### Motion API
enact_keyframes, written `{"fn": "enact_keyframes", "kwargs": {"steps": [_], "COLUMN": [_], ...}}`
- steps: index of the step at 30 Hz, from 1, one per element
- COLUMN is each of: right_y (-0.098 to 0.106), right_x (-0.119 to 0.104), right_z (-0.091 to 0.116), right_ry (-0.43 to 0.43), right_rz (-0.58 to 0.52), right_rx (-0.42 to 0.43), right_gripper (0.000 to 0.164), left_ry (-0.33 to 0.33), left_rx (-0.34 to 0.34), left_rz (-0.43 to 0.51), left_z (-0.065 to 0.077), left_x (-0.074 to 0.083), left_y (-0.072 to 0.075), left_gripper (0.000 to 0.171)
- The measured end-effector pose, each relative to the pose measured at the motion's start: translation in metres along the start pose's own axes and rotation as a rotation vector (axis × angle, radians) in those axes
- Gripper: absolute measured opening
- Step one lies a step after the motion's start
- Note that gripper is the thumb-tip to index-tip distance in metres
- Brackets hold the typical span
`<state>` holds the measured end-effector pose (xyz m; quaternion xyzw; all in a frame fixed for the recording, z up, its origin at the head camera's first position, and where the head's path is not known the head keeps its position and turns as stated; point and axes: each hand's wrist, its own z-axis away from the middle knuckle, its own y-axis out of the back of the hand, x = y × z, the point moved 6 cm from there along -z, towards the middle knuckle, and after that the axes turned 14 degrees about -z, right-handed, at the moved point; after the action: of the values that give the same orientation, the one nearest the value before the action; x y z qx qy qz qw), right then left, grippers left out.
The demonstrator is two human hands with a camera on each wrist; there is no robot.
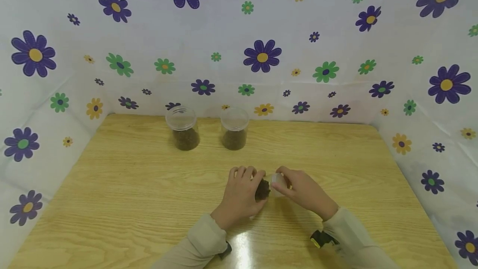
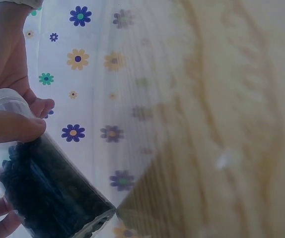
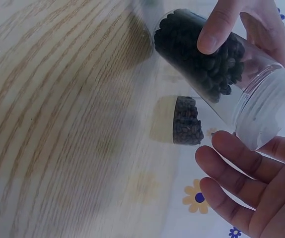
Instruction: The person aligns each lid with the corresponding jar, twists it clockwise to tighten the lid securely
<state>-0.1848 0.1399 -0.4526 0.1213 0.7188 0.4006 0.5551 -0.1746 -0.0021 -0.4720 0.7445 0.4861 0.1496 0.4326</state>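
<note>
A clear jar [image 1: 263,189] part-filled with dark, bean-like pieces is tilted between my hands, its lower edge at the tabletop. My left hand [image 1: 240,196] grips the jar's body; in the left wrist view its thumb [image 2: 18,126] lies across the side. At the other end is a translucent lid [image 1: 278,182], which my right hand [image 1: 304,190] holds between thumb and fingers. From the right wrist camera, the right fingers [image 3: 247,173] curve below the lid [image 3: 266,109], and the thumb is hidden. The lid appears to be on the jar.
Two more clear lidded jars stand near the back of the wooden table [image 1: 130,186], one on the left [image 1: 186,136] and one nearer the middle [image 1: 234,137]. Both hold dark contents. A white flower-print cloth [image 1: 224,24] surrounds the back and sides.
</note>
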Motion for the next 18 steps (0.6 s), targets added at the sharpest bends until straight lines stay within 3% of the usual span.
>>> {"fn": "enact_keyframes", "kwargs": {"steps": [12,18], "right_y": [-0.0036,0.0009], "right_x": [0.0055,0.0086], "right_z": [0.002,0.0079], "right_ry": [-0.027,-0.007], "right_rz": [-0.028,-0.036], "right_rx": [-0.031,-0.03], "right_gripper": [0.042,0.062], "left_ry": [-0.006,-0.007], "left_rx": [0.004,0.007], "left_rz": [0.005,-0.007], "left_z": [0.0016,0.0029], "left_x": [0.0002,0.0007], "left_y": [0.0009,-0.001], "left_gripper": [0.063,0.065]}}
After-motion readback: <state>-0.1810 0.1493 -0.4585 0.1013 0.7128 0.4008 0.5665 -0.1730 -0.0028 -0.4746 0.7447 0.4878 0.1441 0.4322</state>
